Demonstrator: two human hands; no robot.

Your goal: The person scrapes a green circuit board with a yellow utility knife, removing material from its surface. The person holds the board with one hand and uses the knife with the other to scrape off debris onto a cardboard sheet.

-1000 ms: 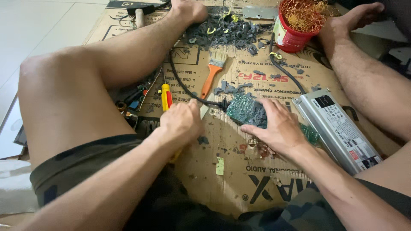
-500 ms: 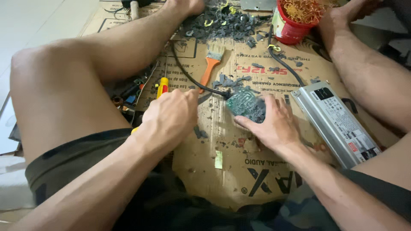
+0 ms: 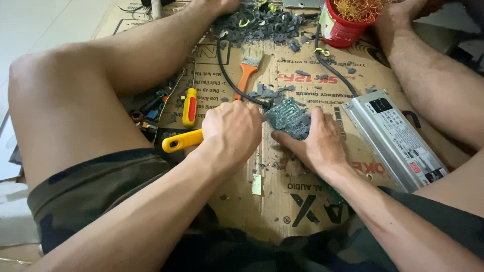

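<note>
My left hand point(image 3: 233, 132) is closed around a yellow-handled tool point(image 3: 181, 141), whose tip is hidden at the edge of a green circuit board point(image 3: 288, 117). My right hand point(image 3: 313, 143) presses down on that board and holds it against the cardboard sheet point(image 3: 302, 196) on the floor. Grey crumbs of broken material lie around the board. A black cable point(image 3: 227, 75) runs from the board toward the far side.
A yellow-and-red screwdriver point(image 3: 189, 106) lies left of my hands, an orange-handled brush point(image 3: 246, 75) beyond them. A silver metal power-supply box point(image 3: 398, 138) sits to the right. A red can with copper wire point(image 3: 348, 20) and a grey debris pile point(image 3: 267, 22) are far. My bare legs flank the area.
My left hand has lifted the yellow-handled tool and brought its tip to the board's left edge. My right hand shifted to press on the board.
</note>
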